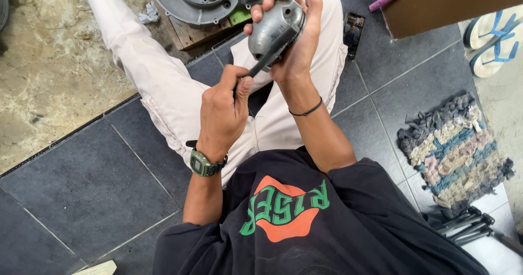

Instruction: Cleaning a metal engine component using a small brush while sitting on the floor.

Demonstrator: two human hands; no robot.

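At upper centre our right hand (297,52) clasps the grey metal cover (275,30) while our left hand (223,111) fists around a dark tool (265,62) set against it, work seemingly midway

Your only screen is the phone (353,34), a slim dark rectangle lying on the grey floor tiles (98,188) just beside your right knee, its lit display showing a small picture too tiny to make out. On your black shirt sits 1 printed emblem (284,208), an orange blob with green lettering across it
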